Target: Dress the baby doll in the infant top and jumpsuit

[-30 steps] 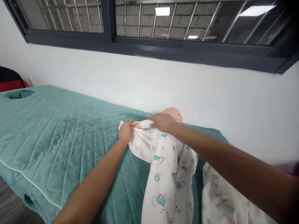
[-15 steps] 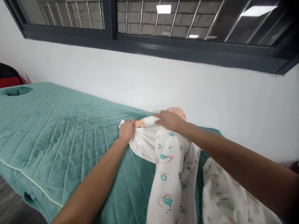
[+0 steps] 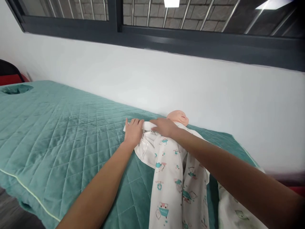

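Note:
A baby doll [image 3: 178, 116] lies on its back on the teal quilted bed [image 3: 59, 127], head toward the wall. It wears a white printed romper [image 3: 171, 171]. My left hand [image 3: 133, 131] rests on the end of the doll's white sleeve [image 3: 148, 125], fingers curled over the cloth. My right hand [image 3: 164, 126] lies flat on the same sleeve near the doll's shoulder, fingers extended and pressing down. The doll's hand is hidden under the cloth.
A second printed cloth [image 3: 234, 213] lies at the lower right on the bed. A white wall [image 3: 166, 82] with a dark-framed window [image 3: 166, 35] runs right behind the bed. A face hole [image 3: 14, 89] opens at the bed's far left; a red and black seat [image 3: 8, 74] stands beyond.
My left hand has slid up over the sleeve end, and the doll's small hand that showed before is now covered. The view has tilted down slightly.

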`<state>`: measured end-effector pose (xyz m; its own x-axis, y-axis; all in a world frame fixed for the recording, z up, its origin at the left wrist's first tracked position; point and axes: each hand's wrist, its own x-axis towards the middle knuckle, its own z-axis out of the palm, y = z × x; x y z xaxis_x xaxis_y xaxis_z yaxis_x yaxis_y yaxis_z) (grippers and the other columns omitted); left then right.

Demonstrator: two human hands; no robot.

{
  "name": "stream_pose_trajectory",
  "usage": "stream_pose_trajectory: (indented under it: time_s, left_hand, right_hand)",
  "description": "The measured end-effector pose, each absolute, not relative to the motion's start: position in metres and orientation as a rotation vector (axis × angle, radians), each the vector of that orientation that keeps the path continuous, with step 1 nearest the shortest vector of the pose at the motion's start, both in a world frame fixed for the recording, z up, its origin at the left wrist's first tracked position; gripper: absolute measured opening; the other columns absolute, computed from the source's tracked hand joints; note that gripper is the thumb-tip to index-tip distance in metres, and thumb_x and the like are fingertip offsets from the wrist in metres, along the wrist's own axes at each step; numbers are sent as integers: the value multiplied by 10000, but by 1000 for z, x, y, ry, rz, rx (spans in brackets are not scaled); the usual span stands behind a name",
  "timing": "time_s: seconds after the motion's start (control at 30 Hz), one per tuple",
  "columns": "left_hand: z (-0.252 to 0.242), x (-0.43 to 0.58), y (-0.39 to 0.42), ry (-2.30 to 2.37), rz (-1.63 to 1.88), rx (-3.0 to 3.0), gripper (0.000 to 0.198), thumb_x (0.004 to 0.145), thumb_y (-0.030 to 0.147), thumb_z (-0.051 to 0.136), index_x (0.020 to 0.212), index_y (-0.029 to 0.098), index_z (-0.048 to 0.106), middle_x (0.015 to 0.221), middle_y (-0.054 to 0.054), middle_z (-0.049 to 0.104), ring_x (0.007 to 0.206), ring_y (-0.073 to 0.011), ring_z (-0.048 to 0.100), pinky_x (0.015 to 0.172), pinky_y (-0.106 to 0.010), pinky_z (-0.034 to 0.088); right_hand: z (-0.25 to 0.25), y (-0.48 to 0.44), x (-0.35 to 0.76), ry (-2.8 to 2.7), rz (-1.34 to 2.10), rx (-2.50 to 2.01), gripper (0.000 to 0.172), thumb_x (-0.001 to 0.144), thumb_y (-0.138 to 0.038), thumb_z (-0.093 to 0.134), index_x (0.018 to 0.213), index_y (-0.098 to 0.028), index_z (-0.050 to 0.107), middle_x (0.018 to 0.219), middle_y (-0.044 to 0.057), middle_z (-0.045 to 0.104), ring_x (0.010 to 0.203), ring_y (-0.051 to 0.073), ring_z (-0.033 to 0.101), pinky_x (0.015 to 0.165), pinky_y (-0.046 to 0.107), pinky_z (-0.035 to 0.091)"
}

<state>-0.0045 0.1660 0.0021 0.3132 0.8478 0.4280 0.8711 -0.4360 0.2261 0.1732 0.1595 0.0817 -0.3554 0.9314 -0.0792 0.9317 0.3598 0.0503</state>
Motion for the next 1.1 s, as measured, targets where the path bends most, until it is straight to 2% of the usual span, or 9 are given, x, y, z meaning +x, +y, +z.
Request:
stream_pose_trajectory:
  time_s: [0.1, 0.27, 0.43, 0.57, 0.7, 0.8, 0.9, 1.1]
  left_hand:
    - [-3, -6, 170, -1574, -790, -2560, 446, 902, 145, 452, 1334, 253, 485, 1274, -96, 594, 1259, -272, 479, 1196, -590, 58]
    - [-6, -9, 168, -1614, -842, -2530, 440, 892, 150, 481, 1319, 256, 502, 1239, -78, 621, 1195, -251, 552, 1213, -519, 101]
    - [-4, -8, 160, -1657, -869, -2477, 414, 903, 143, 441, 1288, 268, 529, 1244, -69, 631, 1203, -241, 554, 1213, -487, 120]
    - [-1, -5, 156, -1720, -847, -2423, 407, 908, 149, 419, 1275, 279, 540, 1249, -68, 631, 1202, -253, 547, 1198, -525, 137]
    - [1, -2, 152, -1771, -814, -2364, 393, 911, 164, 413, 1267, 270, 544, 1263, -84, 625, 1215, -272, 532, 1181, -561, 151]
    - [0, -2, 150, -1785, -815, -2331, 401, 902, 160, 422, 1273, 260, 540, 1267, -91, 625, 1219, -279, 528, 1173, -575, 157]
    - [-4, -3, 150, -1805, -834, -2252, 397, 894, 165, 432, 1261, 252, 555, 1262, -91, 631, 1199, -303, 539, 1155, -601, 178]
    - [-11, -2, 157, -1796, -838, -2186, 387, 901, 183, 433, 1260, 242, 566, 1263, -88, 640, 1187, -314, 553, 1146, -620, 197]
  right_hand:
    - [76, 162, 170, 2531, -22, 1744, 290, 928, -386, 502, 1154, -255, 627, 1035, 78, 656, 931, 238, 604, 737, 317, 403]
    - [84, 150, 181, 2588, 20, 1878, 344, 969, -329, 420, 1250, -221, 584, 1230, 106, 617, 1105, 246, 567, 854, 331, 416]
    - [93, 113, 227, 2662, -80, 2378, 338, 967, -234, 343, 1060, -192, 665, 1168, 85, 671, 1092, 212, 590, 959, 326, 413]
    - [66, 76, 275, 2560, -150, 2810, 343, 953, -310, 371, 1153, -201, 628, 1219, 92, 655, 1120, 234, 587, 973, 366, 439]
    - [35, 55, 304, 2559, 28, 2760, 369, 943, -259, 367, 1204, -175, 613, 1253, 109, 638, 1189, 253, 543, 1051, 401, 390]
    - [28, 52, 312, 2551, 52, 2682, 427, 903, -175, 382, 1277, -199, 586, 1313, 86, 611, 1221, 242, 529, 1056, 379, 389]
    - [29, 54, 322, 2393, -48, 2843, 481, 861, -121, 376, 1274, -223, 600, 1340, 55, 602, 1227, 232, 540, 1056, 358, 393]
    - [25, 56, 341, 2102, -137, 3105, 455, 862, -157, 372, 1238, -191, 626, 1277, 89, 651, 1171, 274, 589, 992, 389, 439]
